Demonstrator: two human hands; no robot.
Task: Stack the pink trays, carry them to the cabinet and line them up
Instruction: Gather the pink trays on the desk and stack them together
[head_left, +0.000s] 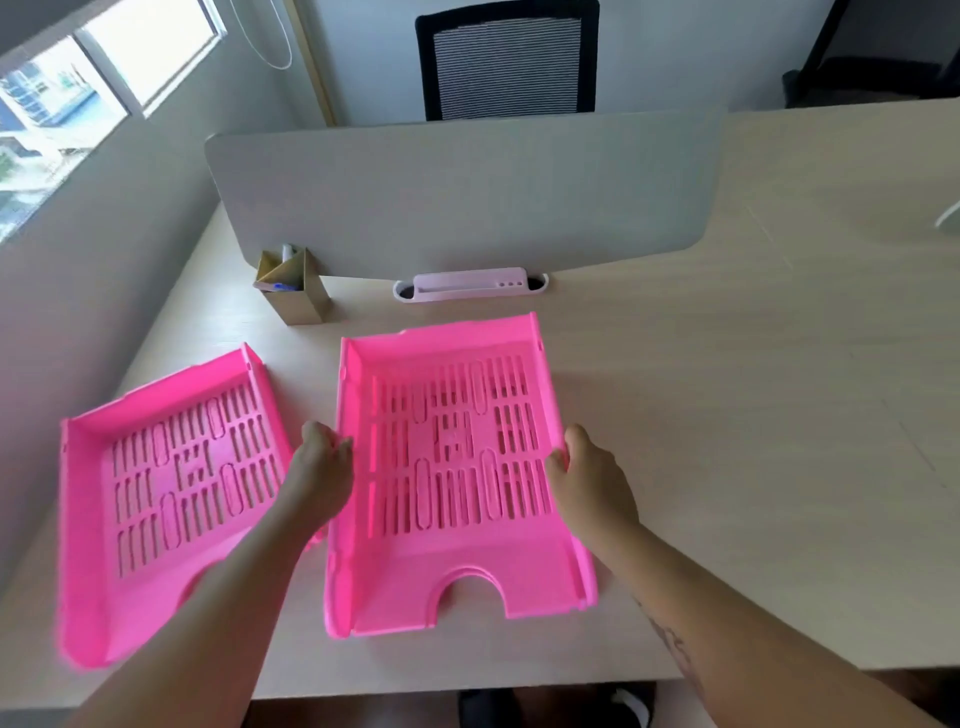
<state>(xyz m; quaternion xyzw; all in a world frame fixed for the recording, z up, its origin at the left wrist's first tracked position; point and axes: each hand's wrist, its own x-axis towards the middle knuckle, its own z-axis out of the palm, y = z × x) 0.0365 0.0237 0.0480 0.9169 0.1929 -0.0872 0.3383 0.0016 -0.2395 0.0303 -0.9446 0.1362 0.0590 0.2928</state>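
Note:
Two pink slotted trays lie on the pale wooden desk. The middle pink tray (452, 551) sits straight in front of me; it looks like more than one tray nested, judging by the doubled front edge. My left hand (321, 470) grips its left wall and my right hand (589, 480) grips its right wall. The left pink tray (130, 519) lies apart at the desk's left, turned slightly, and my left forearm crosses over its near right corner.
A grey divider panel (467, 192) stands across the desk behind the trays. A gold pen holder (296, 291) and a white cable slot (470, 285) sit at its foot. A black mesh chair (509, 60) is beyond. The desk's front edge (467, 686) is near me.

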